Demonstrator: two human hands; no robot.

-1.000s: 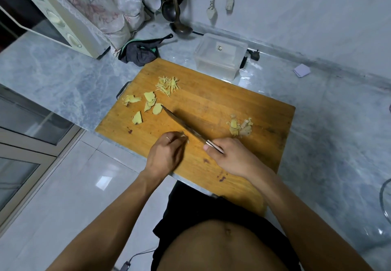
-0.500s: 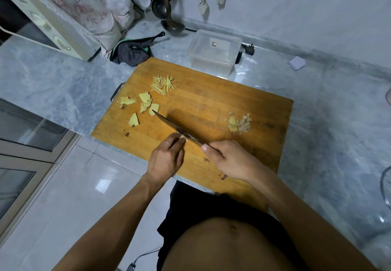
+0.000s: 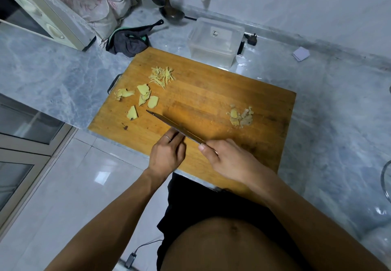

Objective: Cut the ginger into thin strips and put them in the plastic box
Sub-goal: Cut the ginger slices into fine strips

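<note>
Right hand (image 3: 227, 157) clenched round the handle of a long dark-bladed kitchen knife (image 3: 173, 127), thumb laid along the spine, blade slanting up and left with its tip stopping just short of the nearest pale yellow ginger slices (image 3: 146, 98). Left hand (image 3: 168, 153) with fingers curled down against the blade's near side, a thin ring on one finger; whatever sits under the fingertips hidden, so cannot tell if anything is pinched there. Both hands low on the rectangular orange-brown wooden cutting board (image 3: 203, 93), close to its near edge, which overhangs the front lip of the grey marbled stone counter (image 3: 53, 73). Slices scattered near the board's left edge, one close to the metal handle on that side. Small heap of thin ginger strips (image 3: 161, 76) above them, toward the far edge. Pile of brownish ginger peel and scraps (image 3: 241, 116) well apart on the right half. Wide bare wood between strips, scraps and blade. Clear lidless rectangular plastic box (image 3: 215, 37) just beyond the board's far edge, touching or nearly so; nothing of the ginger visible inside. Crumpled black cloth with green trim (image 3: 128, 41) off the far left corner. Open counter to the right of the board, with a small folded white paper (image 3: 300, 53) near the wall.
</note>
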